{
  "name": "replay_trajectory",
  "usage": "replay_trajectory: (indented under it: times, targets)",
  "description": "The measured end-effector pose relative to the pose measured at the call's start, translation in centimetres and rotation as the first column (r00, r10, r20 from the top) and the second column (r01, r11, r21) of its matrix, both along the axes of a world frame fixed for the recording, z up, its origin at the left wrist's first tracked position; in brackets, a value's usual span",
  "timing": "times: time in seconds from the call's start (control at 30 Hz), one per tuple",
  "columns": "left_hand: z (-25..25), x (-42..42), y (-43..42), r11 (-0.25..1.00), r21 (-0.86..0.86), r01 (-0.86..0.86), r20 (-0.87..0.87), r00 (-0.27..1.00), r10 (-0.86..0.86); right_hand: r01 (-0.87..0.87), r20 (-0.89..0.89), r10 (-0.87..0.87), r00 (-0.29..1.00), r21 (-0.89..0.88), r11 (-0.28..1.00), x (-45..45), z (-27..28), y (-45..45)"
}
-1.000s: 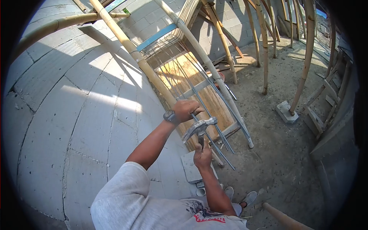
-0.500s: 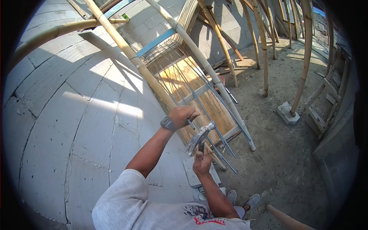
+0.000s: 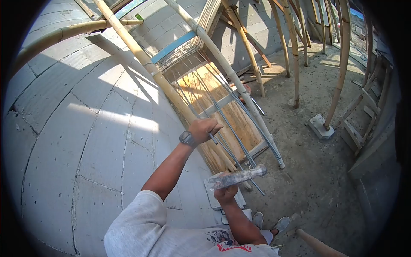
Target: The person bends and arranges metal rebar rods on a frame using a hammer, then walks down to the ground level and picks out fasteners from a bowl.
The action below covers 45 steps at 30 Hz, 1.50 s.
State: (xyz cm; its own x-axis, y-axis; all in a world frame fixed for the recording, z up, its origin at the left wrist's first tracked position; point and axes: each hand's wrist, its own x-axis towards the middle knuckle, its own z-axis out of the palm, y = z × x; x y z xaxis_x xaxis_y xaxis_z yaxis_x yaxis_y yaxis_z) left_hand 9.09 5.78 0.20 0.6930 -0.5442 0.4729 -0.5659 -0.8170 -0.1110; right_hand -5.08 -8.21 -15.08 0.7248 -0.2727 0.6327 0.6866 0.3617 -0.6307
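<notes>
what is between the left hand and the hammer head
In the head view, a grey rod juts from the left hand toward the hammer head; thin metal rods also show in the gap, seemingly farther back.

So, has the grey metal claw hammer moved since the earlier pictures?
Yes: the hammer sits lower in the picture, farther from the yellow-brown rectangular plywood panel.

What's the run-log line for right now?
left hand: gripping grey rod | right hand: gripping hammer | hammer: apart from rod | watch: on left wrist

Pale-smeared hammer (image 3: 238, 177), head aslant, near a slim grey rod (image 3: 213, 138)
</notes>
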Motion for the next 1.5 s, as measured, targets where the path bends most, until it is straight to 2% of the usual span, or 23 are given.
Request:
replay_trajectory:
  times: [0.07, 0.1, 0.13, 0.17, 0.3, 0.4, 0.43, 0.53, 0.67, 0.7, 0.8, 0.83, 0.87, 0.9, 0.93, 1.03, 1.1, 1.17, 1.23, 1.27, 1.33, 1.43, 1.5]
  targets:
    - [0.2, 0.4, 0.3, 1.000, 0.003, -0.007, 0.006, 1.000, 0.007, -0.176, 0.051, 0.174, 0.983, 0.497, 0.850, -1.0, 1.8, 1.8]
    - [0.1, 0.4, 0.2, 1.000, 0.004, -0.011, 0.003, 1.000, 0.011, 0.006, -0.010, -0.004, 1.000, 0.176, 0.984, 0.7, -0.1, 2.6]
    - [-0.3, 0.2, 0.1, 1.000, 0.000, -0.015, -0.002, 1.000, 0.015, 0.188, -0.005, -0.192, 0.981, -0.174, 0.967, 2.4, -2.2, 3.2]
    - [-0.8, 0.2, 0.2, 1.000, -0.012, -0.017, 0.001, 1.000, 0.017, 0.061, -0.230, -0.141, 0.963, -0.322, 0.945, 3.8, -1.1, 4.0]
    - [-0.4, 0.2, 0.9, 0.998, 0.021, -0.051, -0.035, 0.998, 0.052, -0.230, -0.440, 0.186, 0.879, -0.050, 0.972, 1.7, 0.1, 0.5]
    - [-1.5, 0.4, 0.8, 0.999, -0.013, -0.036, -0.021, 0.999, 0.036, 0.007, 0.056, -0.012, 0.998, 0.089, 0.996, 1.3, 0.5, -0.6]
    - [-1.5, 0.5, 1.0, 0.999, -0.021, -0.026, -0.013, 1.000, 0.026, -0.215, 0.025, 0.226, 0.974, 0.429, 0.877, 0.2, 0.9, 0.7]
    - [-1.1, 0.6, 0.9, 0.999, -0.027, -0.030, -0.005, 1.000, 0.029, -0.166, -0.345, 0.145, 0.927, -0.033, 0.986, 2.1, -2.7, 3.9]
    - [-0.8, 1.5, 1.9, 0.999, -0.005, -0.038, -0.004, 0.999, 0.038, -0.140, -0.339, 0.057, 0.939, -0.227, 0.964, 1.8, -1.8, 2.8]
    - [-0.7, 1.2, 1.8, 0.999, 0.001, -0.050, -0.019, 0.999, 0.050, -0.282, -0.386, 0.234, 0.892, -0.073, 0.957, 0.6, -2.2, 2.2]
    - [-1.3, 1.2, 2.3, 0.998, 0.012, -0.063, -0.054, 0.997, 0.064, -0.364, 0.039, 0.384, 0.922, 0.419, 0.832, -0.7, -1.6, 2.7]
    - [-1.1, 1.2, 2.2, 0.999, 0.005, -0.054, -0.063, 0.997, 0.054, -0.204, 0.055, 0.198, 0.979, 0.400, 0.894, -0.2, 0.8, 2.5]
    - [-1.1, 1.2, 2.1, 0.999, -0.005, -0.044, -0.074, 0.996, 0.043, -0.050, -0.056, 0.058, 0.997, 0.139, 0.989, 1.5, 1.3, 3.3]
    - [-1.3, 1.5, 2.2, 0.999, -0.021, -0.045, -0.056, 0.997, 0.044, 0.094, -0.123, -0.113, 0.986, -0.150, 0.984, 3.5, 1.0, 4.2]
    - [-1.5, 2.0, 2.5, 0.998, -0.034, -0.045, -0.047, 0.998, 0.044, 0.206, -0.145, -0.293, 0.945, -0.432, 0.878, 4.0, 0.6, 4.5]
    - [-1.3, 2.2, 2.6, 0.998, 0.008, -0.055, -0.044, 0.998, 0.055, -0.207, -0.464, 0.100, 0.880, -0.184, 0.961, 2.1, -1.3, 3.3]
    - [-2.4, 1.4, 2.6, 0.996, 0.027, -0.080, -0.064, 0.995, 0.081, -0.265, -0.449, 0.267, 0.852, 0.070, 0.962, -0.2, -4.4, 3.7]
    - [-4.1, 1.9, 2.7, 0.998, 0.008, -0.056, -0.074, 0.996, 0.057, -0.173, -0.319, 0.194, 0.928, 0.093, 0.981, -1.0, -3.8, 2.9]
    - [-5.2, 2.0, 2.9, 0.998, -0.012, -0.067, -0.075, 0.995, 0.066, -0.074, -0.333, 0.093, 0.938, 0.070, 0.995, 0.1, -4.4, 4.7]
    - [-5.7, 1.9, 2.9, 0.995, -0.029, -0.092, -0.081, 0.993, 0.090, -0.143, -0.416, 0.074, 0.906, -0.136, 0.980, 1.3, -3.6, 4.0]
    - [-7.3, 0.6, 2.9, 0.989, -0.041, -0.145, -0.097, 0.985, 0.141, -0.318, -0.567, -0.017, 0.823, -0.486, 0.814, 2.6, -1.7, 1.6]
    - [-9.0, -0.8, 4.1, 0.958, 0.009, -0.286, -0.052, 0.957, 0.286, -0.337, -0.578, 0.074, 0.813, -0.362, 0.869, 0.3, -2.4, -1.4]
    - [-10.7, -2.8, 4.3, 0.901, -0.104, -0.420, 0.004, 0.906, 0.423, -0.409, -0.674, 0.170, 0.719, -0.212, 0.887, -2.1, -2.1, -4.4]
